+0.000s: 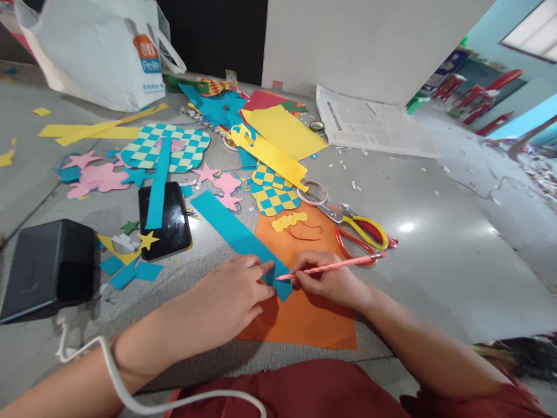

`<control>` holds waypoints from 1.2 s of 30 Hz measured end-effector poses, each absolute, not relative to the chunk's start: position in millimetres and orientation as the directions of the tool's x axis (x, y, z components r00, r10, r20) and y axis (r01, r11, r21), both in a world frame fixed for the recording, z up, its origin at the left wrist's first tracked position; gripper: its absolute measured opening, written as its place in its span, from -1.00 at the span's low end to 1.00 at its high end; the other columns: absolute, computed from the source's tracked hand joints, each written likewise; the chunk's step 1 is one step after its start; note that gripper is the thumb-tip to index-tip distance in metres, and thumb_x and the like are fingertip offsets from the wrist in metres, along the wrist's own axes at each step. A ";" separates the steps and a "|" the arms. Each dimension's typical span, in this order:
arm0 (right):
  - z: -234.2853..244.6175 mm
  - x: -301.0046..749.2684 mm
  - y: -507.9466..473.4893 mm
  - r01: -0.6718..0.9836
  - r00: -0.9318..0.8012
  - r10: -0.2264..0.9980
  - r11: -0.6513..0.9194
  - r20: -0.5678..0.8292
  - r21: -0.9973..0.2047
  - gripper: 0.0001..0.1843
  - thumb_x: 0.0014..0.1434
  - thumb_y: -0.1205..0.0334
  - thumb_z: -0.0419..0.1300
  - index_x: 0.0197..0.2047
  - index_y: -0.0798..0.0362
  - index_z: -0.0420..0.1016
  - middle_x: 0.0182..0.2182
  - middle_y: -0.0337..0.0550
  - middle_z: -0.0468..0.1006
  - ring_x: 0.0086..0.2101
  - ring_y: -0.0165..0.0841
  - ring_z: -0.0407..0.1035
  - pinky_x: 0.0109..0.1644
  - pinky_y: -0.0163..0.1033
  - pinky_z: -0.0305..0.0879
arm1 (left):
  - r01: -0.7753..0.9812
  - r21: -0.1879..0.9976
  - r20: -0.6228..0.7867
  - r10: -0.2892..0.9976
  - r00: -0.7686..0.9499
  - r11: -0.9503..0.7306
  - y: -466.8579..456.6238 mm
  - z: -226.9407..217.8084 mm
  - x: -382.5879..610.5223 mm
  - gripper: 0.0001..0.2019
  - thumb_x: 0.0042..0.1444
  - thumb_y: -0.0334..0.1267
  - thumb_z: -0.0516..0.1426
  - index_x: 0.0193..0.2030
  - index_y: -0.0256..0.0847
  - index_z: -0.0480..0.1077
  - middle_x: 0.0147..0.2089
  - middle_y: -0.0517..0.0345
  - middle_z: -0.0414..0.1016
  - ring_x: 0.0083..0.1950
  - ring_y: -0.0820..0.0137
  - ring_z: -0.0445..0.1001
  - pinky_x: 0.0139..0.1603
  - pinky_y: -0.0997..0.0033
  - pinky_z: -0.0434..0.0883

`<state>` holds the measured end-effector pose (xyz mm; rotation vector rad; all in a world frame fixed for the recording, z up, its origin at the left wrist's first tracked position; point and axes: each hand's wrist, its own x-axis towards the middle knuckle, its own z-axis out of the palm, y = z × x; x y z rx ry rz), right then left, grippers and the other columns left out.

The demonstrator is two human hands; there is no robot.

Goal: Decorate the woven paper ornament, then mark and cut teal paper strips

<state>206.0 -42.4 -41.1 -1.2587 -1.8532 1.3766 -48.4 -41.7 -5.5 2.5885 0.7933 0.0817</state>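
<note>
Nearest the camera, a white cable [122, 389] loops across the left forearm.

The left hand [230, 296] lies flat with fingers spread and holds nothing. Its fingertips press down on the near end of a blue paper strip [237, 235], apparently to stop it sliding or curling under the pencil. The right hand [324, 281] is closed in a writing grip on a pink pencil [339, 264]. The pencil's tip touches the strip's near end, just beside the left fingertips. The two hands are close together but not touching.

The strip runs diagonally away to the left. Its near end rests on an orange sheet [304, 319] lying flat on the floor [435, 261], which gives it a smooth backing.

Red and yellow scissors [361, 232] lie just beyond the right hand, partly on the orange sheet, within easy reach. A tape roll [313, 191] sits touching their blades.

To the left, a black box [43, 267] and a phone [167, 223] lie off the working area. A second blue strip [159, 186] is laid across the phone.

Further out are small woven checked pieces [272, 194], pink cut-outs [98, 177], a larger woven mat [174, 148] and a yellow sheet [282, 130]. They are scattered and overlapping like finished parts and spare stock.

At the far edge are printed pages [369, 125], a white bag [100, 52] and an upright white board [369, 40].
</note>
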 end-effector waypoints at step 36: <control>-39.7 204.3 -46.3 0.412 -0.386 0.922 0.134 -0.039 -0.901 -0.85 0.21 0.35 0.14 -0.38 0.02 0.48 -0.49 -0.23 0.61 -0.47 -0.41 0.49 -0.40 -0.36 0.35 | 0.546 0.419 -0.110 0.556 0.824 -0.726 -43.0 -3.8 -49.4 -0.88 0.26 -0.32 0.27 -0.08 -0.08 0.59 0.17 0.06 0.57 0.15 0.12 0.44 0.15 0.05 0.36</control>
